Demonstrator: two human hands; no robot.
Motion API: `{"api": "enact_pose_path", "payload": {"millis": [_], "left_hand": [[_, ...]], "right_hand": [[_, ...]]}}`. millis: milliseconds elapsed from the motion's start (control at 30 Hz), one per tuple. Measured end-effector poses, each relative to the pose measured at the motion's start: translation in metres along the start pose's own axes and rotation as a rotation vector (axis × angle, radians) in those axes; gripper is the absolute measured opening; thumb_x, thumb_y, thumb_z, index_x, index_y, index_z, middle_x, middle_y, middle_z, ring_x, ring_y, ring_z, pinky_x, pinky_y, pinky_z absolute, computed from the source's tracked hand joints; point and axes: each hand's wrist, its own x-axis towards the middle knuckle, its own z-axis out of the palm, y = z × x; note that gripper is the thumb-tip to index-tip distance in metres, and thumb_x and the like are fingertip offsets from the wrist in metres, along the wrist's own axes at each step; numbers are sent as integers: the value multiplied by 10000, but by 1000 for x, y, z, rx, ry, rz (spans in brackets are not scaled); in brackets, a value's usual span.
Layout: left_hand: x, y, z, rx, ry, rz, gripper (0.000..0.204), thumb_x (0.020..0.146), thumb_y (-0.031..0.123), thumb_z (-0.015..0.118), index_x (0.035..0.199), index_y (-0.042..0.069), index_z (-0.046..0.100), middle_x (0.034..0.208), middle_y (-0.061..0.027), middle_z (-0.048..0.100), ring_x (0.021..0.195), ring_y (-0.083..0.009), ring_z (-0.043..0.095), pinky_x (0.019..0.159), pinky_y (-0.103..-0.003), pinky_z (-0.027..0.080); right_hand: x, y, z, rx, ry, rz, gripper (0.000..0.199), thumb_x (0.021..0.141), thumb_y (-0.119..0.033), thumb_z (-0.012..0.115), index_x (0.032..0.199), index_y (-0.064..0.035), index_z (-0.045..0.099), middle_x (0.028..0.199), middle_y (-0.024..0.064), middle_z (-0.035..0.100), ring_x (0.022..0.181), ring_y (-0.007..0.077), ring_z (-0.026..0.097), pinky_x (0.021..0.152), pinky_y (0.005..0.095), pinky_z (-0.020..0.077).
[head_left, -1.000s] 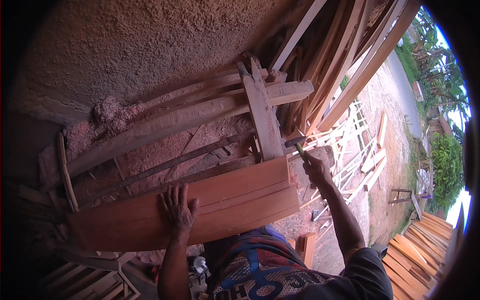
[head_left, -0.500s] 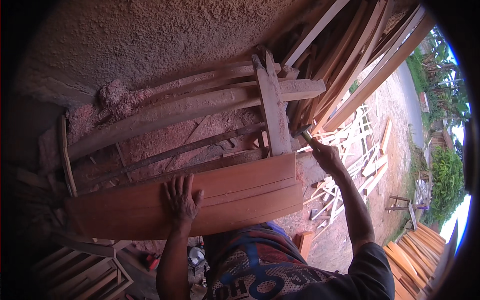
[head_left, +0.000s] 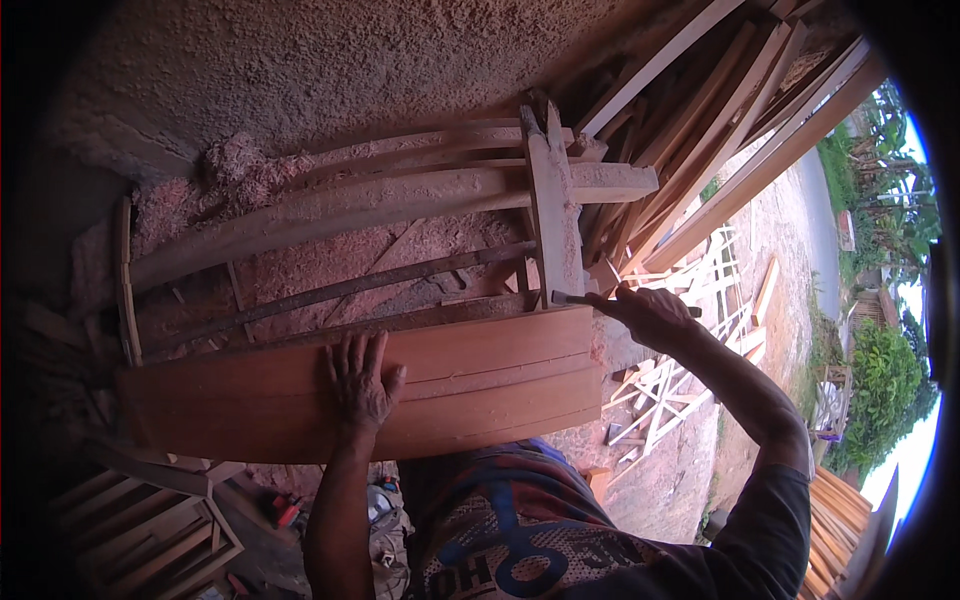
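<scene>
Left hand (head_left: 358,385) lies flat, fingers spread wide, palm down on the reddish plank (head_left: 400,390). No grip, just pressing. Right hand (head_left: 650,315) is closed round a thin dark tool (head_left: 575,298), prob. a chisel or marking tool; tip type cannot be told. Tool tip sits at the plank's far corner, approx. 1 o'clock from the left hand.

Plank position: lying across the worktop (head_left: 330,205), a rough bench of pale timber rails, long axis running 9 to 3 o'clock, near edge against the person's body. Two or three boards appear stacked or joined; seam lines visible, which of the two cannot be told.

Handling, judged: stiff, dense hardwood, fairly heavy for one hand. Faces look planed, so somewhat smooth under the palm; edges offer the surer hold. Best taken at both ends or along the long edges, two hands. Not fragile, though corners could chip.

Surroundings: upright post (head_left: 552,215) at 12 o'clock of the plank's right end. Wood shavings (head_left: 230,165) heaped at 11 o'clock. Long boards (head_left: 740,150) lean at 1–2 o'clock. White lattice frames (head_left: 690,340) on ground at 3 o'clock. Slatted crates (head_left: 150,520) at 7 o'clock.

Packages, labels, signs: none seen on the plank or worktop. Small red and blue items (head_left: 285,512) at 6–7 o'clock on the ground, too small to tell.
</scene>
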Motion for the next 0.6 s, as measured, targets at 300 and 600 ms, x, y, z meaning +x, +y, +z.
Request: {"api": "enact_pose_path", "payload": {"millis": [300,600], "left_hand": [[-1,-1,-4,28,-44,-24,669,903,525,623,1463,177,511,1439,-130,498,1425,-372,386,1216,-626,199],[-3,0,-3,29,-38,-6,655,913,491,619,1463,153,506,1456,-145,480,1424,-379,381,1215,-621,205]], "right_hand": [[10,-19,-9,-52,8,83,726,907,-11,573,1529,-360,435,895,100,572,685,242,665,511,377,540],[-3,-7,10,200,148,378,614,982,-39,488,1543,-280,429,928,176,649,727,304,688,574,429,525]]}}
